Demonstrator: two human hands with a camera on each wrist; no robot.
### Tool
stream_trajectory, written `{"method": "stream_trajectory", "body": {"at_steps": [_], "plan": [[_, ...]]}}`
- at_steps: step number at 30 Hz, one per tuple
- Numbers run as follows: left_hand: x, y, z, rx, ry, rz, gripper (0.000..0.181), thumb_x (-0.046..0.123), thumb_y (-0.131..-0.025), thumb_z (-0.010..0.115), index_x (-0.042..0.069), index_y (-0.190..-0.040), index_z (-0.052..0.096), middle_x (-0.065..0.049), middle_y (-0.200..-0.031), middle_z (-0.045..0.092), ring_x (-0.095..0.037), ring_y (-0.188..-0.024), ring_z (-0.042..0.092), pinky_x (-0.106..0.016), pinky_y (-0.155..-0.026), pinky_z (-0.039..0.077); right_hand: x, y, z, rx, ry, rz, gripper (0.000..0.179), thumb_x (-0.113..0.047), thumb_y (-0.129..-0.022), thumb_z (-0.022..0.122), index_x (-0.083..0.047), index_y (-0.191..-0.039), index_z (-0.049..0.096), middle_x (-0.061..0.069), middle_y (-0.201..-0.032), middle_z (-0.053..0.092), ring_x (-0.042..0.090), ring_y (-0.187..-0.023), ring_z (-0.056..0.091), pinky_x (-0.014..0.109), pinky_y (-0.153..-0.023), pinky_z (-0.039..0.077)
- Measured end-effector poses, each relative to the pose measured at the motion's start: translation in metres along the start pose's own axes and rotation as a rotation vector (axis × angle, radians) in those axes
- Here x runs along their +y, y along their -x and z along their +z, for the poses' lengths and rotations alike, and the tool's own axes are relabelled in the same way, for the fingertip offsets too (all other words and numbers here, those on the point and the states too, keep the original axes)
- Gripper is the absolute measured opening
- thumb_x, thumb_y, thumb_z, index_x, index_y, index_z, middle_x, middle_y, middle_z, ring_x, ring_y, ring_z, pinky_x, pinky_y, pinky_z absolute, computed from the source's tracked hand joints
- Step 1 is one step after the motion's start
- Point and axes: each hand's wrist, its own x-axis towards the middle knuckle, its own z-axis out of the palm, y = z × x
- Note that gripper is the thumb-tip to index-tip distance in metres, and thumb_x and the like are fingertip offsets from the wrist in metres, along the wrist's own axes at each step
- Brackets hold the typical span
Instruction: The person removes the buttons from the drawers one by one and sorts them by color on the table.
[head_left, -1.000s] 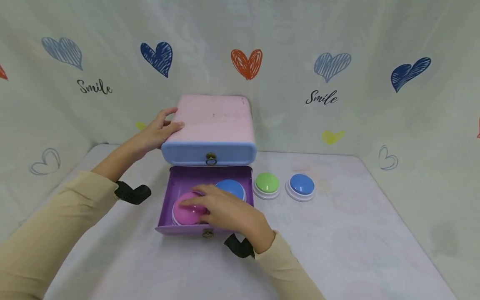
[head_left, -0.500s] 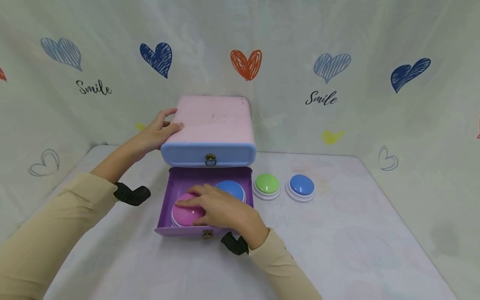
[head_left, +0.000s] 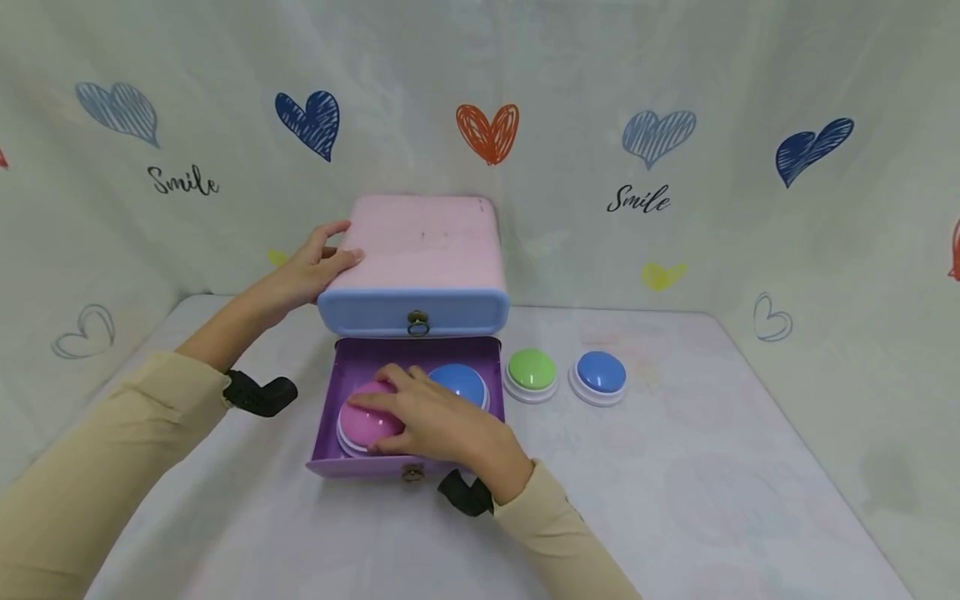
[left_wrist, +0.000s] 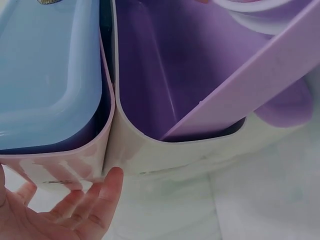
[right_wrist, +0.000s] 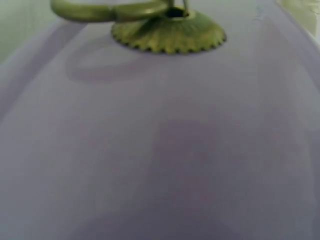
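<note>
My right hand reaches into the pulled-out purple drawer and holds a pink dome push button with a white base, fingers spread over its far side and thumb at its near side. Right of it in the drawer lies a large blue push button, partly behind that hand. My left hand rests on the left side and top edge of a small pink cabinet. In the left wrist view, the fingertips of the left hand are at the cabinet's side wall.
A green push button and a smaller blue push button stand on the white table right of the drawer. A shut blue drawer sits above the purple one. In the right wrist view, a brass ring pull hangs on the purple drawer front.
My right hand has shifted slightly left and closed in around the pink button, which now sits a little further left and looks slightly tilted. The left hand stays on the cabinet.
</note>
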Motion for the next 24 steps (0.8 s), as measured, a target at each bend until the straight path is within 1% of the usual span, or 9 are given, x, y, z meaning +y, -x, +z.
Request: {"method": "stream_trajectory", "body": {"at_steps": [5, 8, 12, 16, 21, 24], "plan": [[0.001, 0.000, 0.000, 0.016, -0.010, -0.004, 0.075, 0.047, -0.095, 0.039, 0.022, -0.150, -0.006, -0.029, -0.144, 0.021, -0.041, -0.112, 0.046, -0.035, -0.077, 0.048, -0.001, 0.001, 0.000, 0.077, 0.009, -0.018, 0.051, -0.040, -0.088, 0.061, -0.031, -0.137, 0.046, 0.004, -0.133, 0.041, 0.020, -0.112, 0.042, 0.026, -0.089, 0.044], [0.000, 0.000, 0.000, 0.007, -0.007, 0.002, 0.074, 0.047, -0.096, 0.037, 0.021, -0.150, -0.007, -0.031, -0.144, 0.019, -0.043, -0.113, 0.045, -0.036, -0.076, 0.049, -0.002, 0.003, -0.003, 0.121, 0.006, -0.023, 0.050, -0.040, -0.089, 0.060, -0.030, -0.136, 0.047, 0.006, -0.133, 0.040, 0.021, -0.114, 0.040, 0.026, -0.089, 0.044], [0.000, -0.001, 0.000, 0.002, -0.002, 0.011, 0.074, 0.045, -0.096, 0.037, 0.020, -0.150, -0.007, -0.031, -0.144, 0.019, -0.043, -0.113, 0.045, -0.036, -0.075, 0.049, -0.005, 0.008, -0.009, 0.167, -0.028, -0.001, 0.050, -0.040, -0.088, 0.060, -0.030, -0.136, 0.047, 0.008, -0.135, 0.037, 0.023, -0.116, 0.038, 0.026, -0.090, 0.045], [0.000, 0.000, 0.001, 0.007, -0.007, 0.007, 0.074, 0.046, -0.096, 0.038, 0.021, -0.150, -0.006, -0.029, -0.144, 0.021, -0.043, -0.114, 0.044, -0.040, -0.080, 0.048, -0.005, 0.014, -0.016, 0.205, -0.080, 0.037, 0.052, -0.041, -0.088, 0.061, -0.030, -0.137, 0.045, 0.007, -0.138, 0.035, 0.024, -0.120, 0.035, 0.028, -0.088, 0.047], [0.000, 0.000, 0.002, 0.004, -0.009, -0.003, 0.075, 0.048, -0.095, 0.038, 0.023, -0.150, -0.007, -0.030, -0.145, 0.019, -0.044, -0.116, 0.044, -0.044, -0.084, 0.047, -0.004, 0.022, -0.020, 0.296, -0.133, 0.054, 0.052, -0.040, -0.085, 0.064, -0.030, -0.134, 0.049, 0.005, -0.135, 0.037, 0.022, -0.120, 0.035, 0.029, -0.085, 0.048], [0.000, 0.000, 0.001, 0.002, -0.012, -0.006, 0.075, 0.049, -0.095, 0.038, 0.023, -0.150, -0.007, -0.030, -0.145, 0.019, -0.044, -0.116, 0.043, -0.045, -0.085, 0.047, -0.002, 0.028, -0.022, 0.365, -0.134, 0.050, 0.050, -0.037, -0.082, 0.067, -0.030, -0.129, 0.053, 0.005, -0.130, 0.041, 0.021, -0.119, 0.035, 0.029, -0.084, 0.048]]}}
